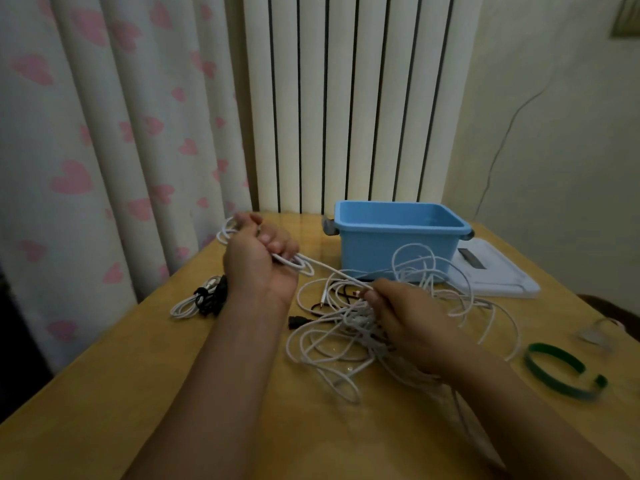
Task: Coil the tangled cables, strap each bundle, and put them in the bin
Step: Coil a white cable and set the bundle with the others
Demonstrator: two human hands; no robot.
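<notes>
My left hand (258, 258) is raised over the wooden table (121, 393) and grips a few coiled loops of white cable (298, 263). The same cable runs taut down to my right hand (401, 313), which pinches it above a tangled pile of white cables (332, 351). A strapped bundle of white cable with a black strap (202, 299) lies left of my left forearm. The blue bin (398, 247) stands behind the pile, open and with nothing visible inside. A green strap (554, 370) lies curled at the right.
A white flat device (491, 271) sits right of the bin. A black plug (296, 322) and thin black cable lie in the pile. Something small and clear (599, 332) rests near the right edge. Curtain and radiator stand behind the table.
</notes>
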